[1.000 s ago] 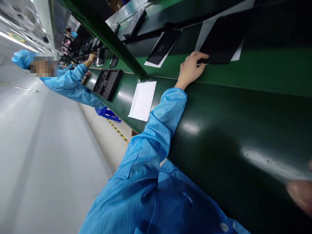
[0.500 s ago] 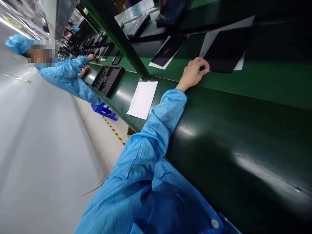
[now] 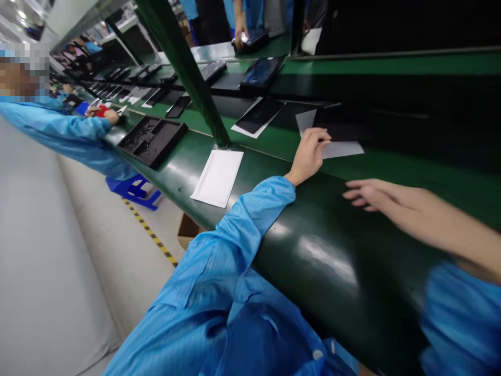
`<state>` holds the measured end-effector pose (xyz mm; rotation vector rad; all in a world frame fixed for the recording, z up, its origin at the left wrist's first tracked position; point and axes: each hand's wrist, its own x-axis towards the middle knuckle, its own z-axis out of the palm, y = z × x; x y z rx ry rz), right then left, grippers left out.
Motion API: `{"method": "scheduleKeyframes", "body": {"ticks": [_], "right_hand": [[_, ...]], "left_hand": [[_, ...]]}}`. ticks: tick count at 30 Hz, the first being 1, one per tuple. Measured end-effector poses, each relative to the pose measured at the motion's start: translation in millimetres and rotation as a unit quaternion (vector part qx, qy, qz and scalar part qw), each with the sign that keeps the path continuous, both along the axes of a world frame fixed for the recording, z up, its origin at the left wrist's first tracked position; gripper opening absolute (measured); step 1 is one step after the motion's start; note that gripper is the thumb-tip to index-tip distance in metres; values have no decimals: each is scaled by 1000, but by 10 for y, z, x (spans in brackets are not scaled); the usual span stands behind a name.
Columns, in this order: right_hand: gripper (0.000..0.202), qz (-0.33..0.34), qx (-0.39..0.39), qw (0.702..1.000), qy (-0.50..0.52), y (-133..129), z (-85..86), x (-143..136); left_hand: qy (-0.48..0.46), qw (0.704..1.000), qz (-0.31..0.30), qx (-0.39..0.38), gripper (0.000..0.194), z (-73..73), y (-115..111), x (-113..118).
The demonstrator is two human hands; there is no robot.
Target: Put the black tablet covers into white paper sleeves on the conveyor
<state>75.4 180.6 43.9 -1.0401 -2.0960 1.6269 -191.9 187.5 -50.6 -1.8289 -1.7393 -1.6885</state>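
My left hand [image 3: 309, 152] is at the near left corner of a dark flat panel [image 3: 346, 125] lying on a white sheet [image 3: 344, 150]. Its fingers and thumb are pinched together; what lies between them is too small to make out. On the right, my right hand [image 3: 378, 196] hovers over the green bench, slightly blurred, with its fingers stretched toward the left and nothing in them. A black device [image 3: 260, 115] on white paper lies to the left of my left hand.
A white paper packet [image 3: 217, 177] lies beside a green post [image 3: 195, 78]. Farther left are a black foam tray [image 3: 152, 141] and a person in a blue sleeve [image 3: 74, 130]. Across the bench, another person's hand [image 3: 240, 34] touches a dark device.
My right hand has come into view from the right. The whole view has shifted, and my left hand appears lower, still by the dark panel with more of its white sheet showing.
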Motion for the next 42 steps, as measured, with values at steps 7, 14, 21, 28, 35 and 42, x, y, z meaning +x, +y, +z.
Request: {"method": "scheduleKeyframes", "body": {"ticks": [7,14,21,28,35,42], "right_hand": [[17,-227,-222,884,342,-134,-506,-213],[17,-347,-179,835,388,-196,-521,461],[32,-347,-242,820,385,-260,-382,904],[38,-337,-310,788,412,-235,-367,840],[27,-353,-342,770,407,-220,-389,859],[21,-362,-350,763,405,-173,-406,883]], "left_hand": [[113,975,-177,-74,33,109,-550,920],[143,973,-91,-158,26,253,-512,647],[114,937,41,-329,19,391,-193,33],[231,890,60,-389,14,711,-133,223],[282,853,123,-422,15,774,106,543],[219,905,82,-355,20,715,100,491]]}}
